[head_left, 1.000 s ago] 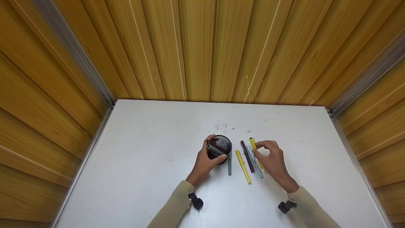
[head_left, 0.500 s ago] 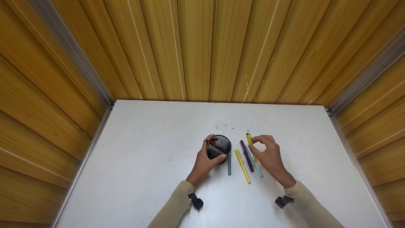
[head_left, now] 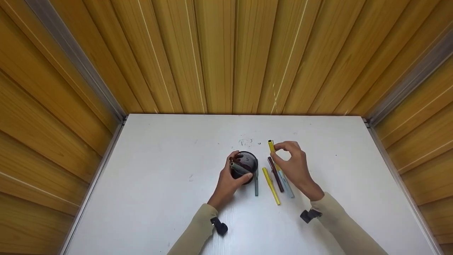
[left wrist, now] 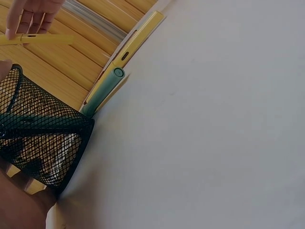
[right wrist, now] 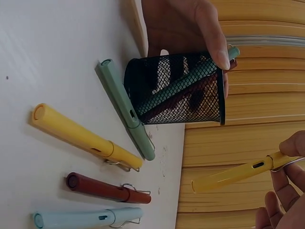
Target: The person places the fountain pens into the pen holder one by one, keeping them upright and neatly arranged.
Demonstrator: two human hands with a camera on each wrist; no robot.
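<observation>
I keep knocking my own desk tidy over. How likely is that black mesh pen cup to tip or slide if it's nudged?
The black mesh pen cup is open wire mesh, so probably light and easy to slide on the smooth white table. The pens inside it lean against one side of the rim, which may make it tip that way. The left hand gripping it suggests it needs steadying.

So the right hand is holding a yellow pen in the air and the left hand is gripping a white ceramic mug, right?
Not the mug: the left hand grips a black mesh pen cup, as the right wrist view shows. The right hand does hold a yellow pen in the air.
</observation>
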